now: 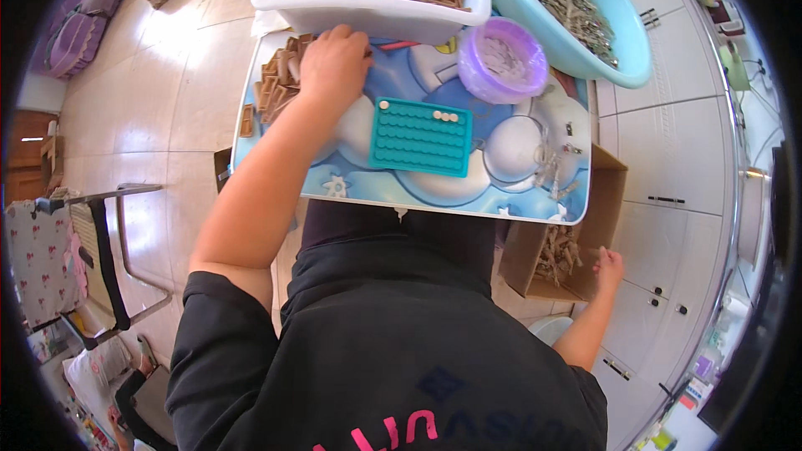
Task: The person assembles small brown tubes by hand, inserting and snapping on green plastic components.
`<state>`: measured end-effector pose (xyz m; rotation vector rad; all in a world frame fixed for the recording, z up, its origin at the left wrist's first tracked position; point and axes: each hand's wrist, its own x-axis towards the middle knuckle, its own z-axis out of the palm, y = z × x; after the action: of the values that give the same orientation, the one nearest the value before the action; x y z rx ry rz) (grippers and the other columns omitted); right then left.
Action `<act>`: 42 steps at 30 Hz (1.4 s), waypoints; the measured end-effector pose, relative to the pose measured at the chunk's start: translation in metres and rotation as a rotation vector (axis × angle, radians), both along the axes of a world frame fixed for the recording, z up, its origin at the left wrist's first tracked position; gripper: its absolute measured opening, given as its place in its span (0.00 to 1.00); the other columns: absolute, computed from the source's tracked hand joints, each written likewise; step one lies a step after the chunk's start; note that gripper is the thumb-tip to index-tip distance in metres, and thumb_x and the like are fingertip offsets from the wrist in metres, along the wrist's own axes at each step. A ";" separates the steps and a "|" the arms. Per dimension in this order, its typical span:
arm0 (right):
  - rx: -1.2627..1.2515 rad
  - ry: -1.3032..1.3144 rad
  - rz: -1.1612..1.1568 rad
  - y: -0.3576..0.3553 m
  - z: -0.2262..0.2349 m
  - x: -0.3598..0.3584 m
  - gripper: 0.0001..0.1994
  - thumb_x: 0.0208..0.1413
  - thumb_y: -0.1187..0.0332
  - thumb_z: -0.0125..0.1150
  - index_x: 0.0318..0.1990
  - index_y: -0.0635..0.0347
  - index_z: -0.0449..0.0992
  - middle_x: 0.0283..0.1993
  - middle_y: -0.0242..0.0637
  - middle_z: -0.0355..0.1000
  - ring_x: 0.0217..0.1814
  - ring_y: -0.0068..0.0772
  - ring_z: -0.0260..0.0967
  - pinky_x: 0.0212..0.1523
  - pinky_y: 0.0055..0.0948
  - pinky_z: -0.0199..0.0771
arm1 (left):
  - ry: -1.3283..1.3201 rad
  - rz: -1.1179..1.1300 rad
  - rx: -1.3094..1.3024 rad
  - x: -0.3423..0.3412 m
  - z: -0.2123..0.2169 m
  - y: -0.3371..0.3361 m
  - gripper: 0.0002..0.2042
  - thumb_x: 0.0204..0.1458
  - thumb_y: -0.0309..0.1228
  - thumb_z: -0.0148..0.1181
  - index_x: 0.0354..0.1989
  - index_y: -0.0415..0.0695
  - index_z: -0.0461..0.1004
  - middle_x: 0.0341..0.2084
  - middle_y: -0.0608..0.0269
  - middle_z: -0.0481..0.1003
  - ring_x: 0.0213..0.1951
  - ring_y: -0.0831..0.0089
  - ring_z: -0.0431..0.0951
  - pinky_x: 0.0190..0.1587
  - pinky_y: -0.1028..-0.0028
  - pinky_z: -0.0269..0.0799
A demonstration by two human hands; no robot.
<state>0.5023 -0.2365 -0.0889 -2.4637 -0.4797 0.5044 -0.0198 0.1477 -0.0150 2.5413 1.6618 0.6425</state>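
My left hand (336, 67) is at the table's far left, beside a loose pile of small brown pieces (278, 79). Its fingers are curled, and a small dark bit shows at their edge; I cannot make out what they hold. Low on the right, my right hand (610, 266) is by the rim of a cardboard box (610, 188), its fingers partly bent and apart, with nothing visible in them. Inside that box lie several wrapped brownish pieces (558, 255). Between the hands, a teal ridged tray (420, 138) rests on the table, with several small white discs (445, 116) along its far edge.
A white bin (372, 18) of brown pieces stands at the table's far edge. Next to it are a purple bowl (472, 75) with pale pieces and a light blue basin (631, 50) of small parts. Clear scraps (547, 163) lie at the right. A folding chair (125, 259) stands left.
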 end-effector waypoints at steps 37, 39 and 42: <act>0.991 0.193 0.405 0.212 0.121 -0.185 0.08 0.52 0.75 0.57 0.40 0.66 0.71 0.34 0.33 0.71 0.34 0.21 0.66 0.36 0.19 0.65 | -0.622 0.059 -0.080 -0.021 0.011 -0.011 0.13 0.50 0.24 0.50 0.45 0.42 0.69 0.39 0.54 0.74 0.40 0.58 0.74 0.44 0.67 0.70; 1.006 0.220 0.405 0.200 0.124 -0.193 0.08 0.53 0.74 0.56 0.40 0.67 0.71 0.34 0.34 0.71 0.35 0.22 0.67 0.36 0.21 0.65 | -0.684 0.085 -0.130 -0.024 0.015 -0.014 0.12 0.51 0.24 0.50 0.45 0.42 0.70 0.38 0.55 0.74 0.39 0.62 0.75 0.43 0.69 0.70; 1.023 0.360 0.420 0.184 0.124 -0.203 0.09 0.54 0.72 0.57 0.40 0.67 0.72 0.33 0.34 0.71 0.34 0.23 0.67 0.36 0.22 0.65 | -0.793 0.093 -0.204 -0.027 0.029 -0.021 0.12 0.51 0.23 0.50 0.44 0.39 0.70 0.37 0.57 0.75 0.37 0.70 0.75 0.41 0.74 0.70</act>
<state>0.2995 -0.0523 0.0353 -1.2676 -0.8433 0.6390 -0.0467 0.1264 0.0135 1.7147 1.4388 1.2052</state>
